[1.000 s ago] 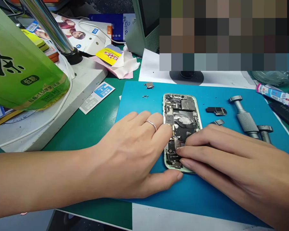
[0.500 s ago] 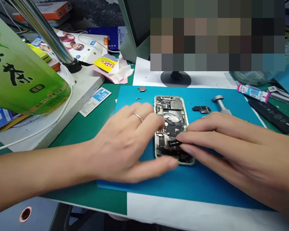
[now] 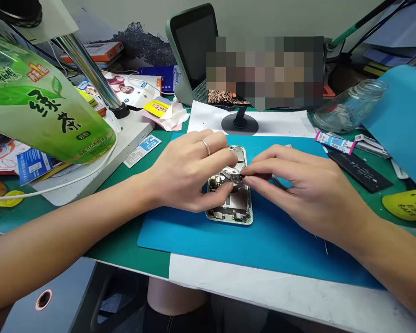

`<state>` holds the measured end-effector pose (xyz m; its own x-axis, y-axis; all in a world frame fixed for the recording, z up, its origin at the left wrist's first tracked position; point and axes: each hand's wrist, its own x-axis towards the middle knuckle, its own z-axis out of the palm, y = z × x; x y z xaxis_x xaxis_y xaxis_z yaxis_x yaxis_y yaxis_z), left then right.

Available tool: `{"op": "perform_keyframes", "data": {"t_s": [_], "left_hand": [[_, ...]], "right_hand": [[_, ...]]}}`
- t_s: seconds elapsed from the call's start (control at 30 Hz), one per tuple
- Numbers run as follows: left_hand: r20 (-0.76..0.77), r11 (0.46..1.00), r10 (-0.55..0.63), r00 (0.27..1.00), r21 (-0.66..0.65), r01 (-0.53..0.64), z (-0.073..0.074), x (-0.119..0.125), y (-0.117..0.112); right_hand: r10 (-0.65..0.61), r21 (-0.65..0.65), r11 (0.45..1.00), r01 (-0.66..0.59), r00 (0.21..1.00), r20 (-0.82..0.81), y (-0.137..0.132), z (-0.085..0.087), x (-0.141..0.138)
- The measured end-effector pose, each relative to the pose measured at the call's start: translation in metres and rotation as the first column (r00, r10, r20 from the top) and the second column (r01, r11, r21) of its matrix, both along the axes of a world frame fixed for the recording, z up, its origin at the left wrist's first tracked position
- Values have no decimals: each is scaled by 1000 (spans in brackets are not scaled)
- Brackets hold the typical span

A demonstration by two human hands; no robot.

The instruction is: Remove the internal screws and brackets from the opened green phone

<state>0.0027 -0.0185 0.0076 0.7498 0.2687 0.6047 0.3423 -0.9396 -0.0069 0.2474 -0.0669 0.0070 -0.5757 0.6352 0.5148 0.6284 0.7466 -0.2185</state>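
An opened phone (image 3: pixel 234 210) with a pale green frame lies on a blue mat (image 3: pixel 263 240), its inner parts exposed. My left hand (image 3: pixel 190 173), a ring on one finger, curls over the phone's left side with fingers and thumb pressed onto the parts inside. My right hand (image 3: pixel 298 185) comes in from the right, thumb and fingers pinched on a small dark part (image 3: pixel 238 177) lifted above the phone's middle. Both hands cover the phone's upper half.
A green tea bottle (image 3: pixel 52 115) lies at the left on a white stand base (image 3: pixel 125 138) with a metal post (image 3: pixel 90 69). A small screen (image 3: pixel 194 51), glass jar (image 3: pixel 350 106), black battery strip (image 3: pixel 360 171) and white tube (image 3: pixel 334 142) stand around the mat. The table edge runs along the front.
The view has pulled back and up. Both hands have moved up the phone, and my right fingers have gone from lying flat to a pinch on a small part lifted from it.
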Motion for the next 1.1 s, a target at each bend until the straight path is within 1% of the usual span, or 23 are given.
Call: {"op": "perform_keyframes", "data": {"t_s": [0.03,0.1,0.23,0.33,0.4,0.47,0.53,0.6,0.67,0.8,0.93,0.97,1.03,1.1], "left_hand": [[9,1000,-16,1000,24,16,-3,0,2],[43,1000,-13,999,-4,13,-7,-2,4],[104,981,24,994,-193,-3,-12,-6,3],[144,949,-10,990,-309,54,-10,-7,-3],[197,903,0,980,-422,85,-6,-7,-10],[233,816,76,969,-573,73,-1,-7,-18],[219,734,140,966,-677,47,4,-6,-25],[195,668,155,969,-743,42,6,-5,-29],[198,622,135,971,-779,73,6,-3,-29],[242,581,101,965,-802,141,3,-3,-24],[266,489,115,957,-854,178,-1,-4,-21],[269,475,125,955,-862,180,-1,-4,-20],[274,472,129,953,-862,184,-2,-4,-20],[271,483,111,956,-855,186,-1,-4,-20]], "right_hand": [[1,-1,1000,-1,1000,-1,0,0,0],[2,9,1000,-2,1000,-5,-1,1,-1],[-15,57,998,15,1000,-2,-1,4,-2],[-30,123,992,26,999,32,-4,5,-1],[-39,173,984,30,998,53,-7,6,0],[-52,216,976,36,996,71,-10,7,0],[-60,218,975,40,995,83,-12,9,0],[-38,187,982,24,997,72,-13,11,-2],[-8,167,986,-1,999,53,-14,12,-3],[-7,181,984,-4,998,59,-16,12,-7],[1,181,983,-16,997,83,-17,10,-6],[10,171,985,-26,995,97,-17,10,-5],[10,188,982,-34,992,125,-15,10,-5],[-2,208,978,-26,991,132,-14,10,-6]]}}
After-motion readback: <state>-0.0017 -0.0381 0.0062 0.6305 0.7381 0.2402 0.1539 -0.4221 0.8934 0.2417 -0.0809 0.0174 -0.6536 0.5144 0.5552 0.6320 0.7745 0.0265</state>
